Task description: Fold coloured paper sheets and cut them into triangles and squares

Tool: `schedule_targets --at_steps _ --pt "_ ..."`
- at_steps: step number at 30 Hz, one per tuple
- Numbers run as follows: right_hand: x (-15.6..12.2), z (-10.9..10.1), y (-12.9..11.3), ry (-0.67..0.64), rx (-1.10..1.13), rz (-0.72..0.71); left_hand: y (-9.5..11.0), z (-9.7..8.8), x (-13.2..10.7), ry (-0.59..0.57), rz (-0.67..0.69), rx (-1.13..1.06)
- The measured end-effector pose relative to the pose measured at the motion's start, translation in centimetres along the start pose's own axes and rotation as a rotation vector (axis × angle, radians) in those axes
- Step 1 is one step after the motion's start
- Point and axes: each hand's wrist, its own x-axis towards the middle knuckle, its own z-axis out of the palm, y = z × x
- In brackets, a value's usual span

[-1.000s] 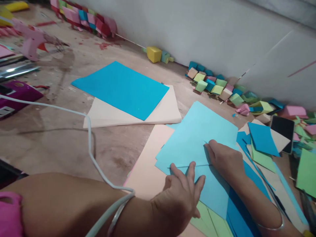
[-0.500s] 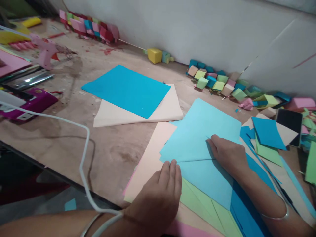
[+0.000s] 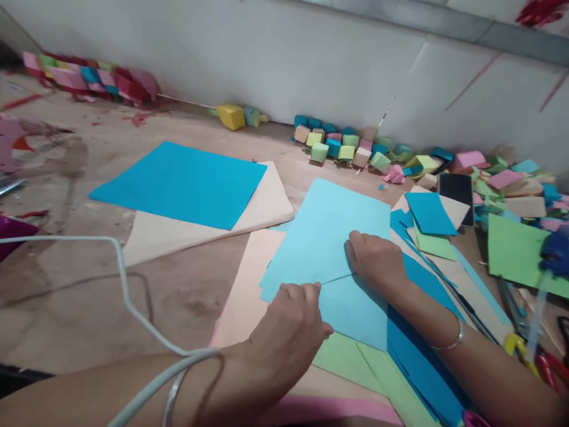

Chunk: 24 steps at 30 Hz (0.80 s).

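A light blue paper sheet (image 3: 329, 213) lies on the stack in front of me, with a fold edge running across it between my hands. My left hand (image 3: 296, 326) is on its lower left part, fingers curled at the fold line, thumb pointing right. Over the sheet's right side, my right hand (image 3: 377, 261) is closed, its fingertips bent down onto the paper and partly hidden. Beneath the sheet are peach paper (image 3: 249, 267), green paper (image 3: 351, 362) and darker blue paper (image 3: 422, 332). A white cord (image 3: 128, 290) passes over my left wrist.
A blue sheet (image 3: 182, 184) rests on folded cream paper (image 3: 271, 196) to the left. Small folded paper boxes (image 3: 347, 148) line the wall. Paper offcuts (image 3: 431, 213), a dark phone-like slab (image 3: 457, 196) and scissors (image 3: 515, 314) lie on the right.
The view has turned to the right, bringing the scissors into sight. My left hand's fingers have gone from straight to curled at the fold; my right hand stays closed on the sheet.
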Motion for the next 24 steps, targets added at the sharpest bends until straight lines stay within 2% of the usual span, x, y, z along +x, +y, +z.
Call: schedule_targets --at_steps 5,9,11,12,15,19,22,24 --pt "0.2 0.2 1.4 -0.119 -0.044 0.095 -0.7 0.4 -0.1 0.035 0.06 -0.045" --pt "0.6 0.2 1.8 -0.224 0.002 0.129 -2.3 0.5 0.2 0.03 0.099 -0.212" --pt "0.6 0.3 1.8 -0.237 -0.002 0.136 -3.4 0.8 0.7 0.095 0.178 -0.278" --pt "0.6 0.4 1.7 -0.237 -0.009 0.135 -3.9 1.0 1.2 0.121 0.187 -0.304" --pt "0.5 0.9 1.8 -0.22 -0.014 0.13 -5.2 1.9 3.0 -0.037 0.177 -0.41" --pt "0.5 1.3 2.5 -0.171 0.007 0.104 -6.2 2.8 4.9 -0.019 0.124 -0.506" --pt "0.4 0.3 2.7 -0.126 0.029 0.086 -6.4 2.8 5.3 -0.047 0.111 -0.485" --pt "-0.2 -0.9 1.9 -0.047 0.03 0.083 -6.5 2.6 5.4 -0.067 0.112 -0.47"
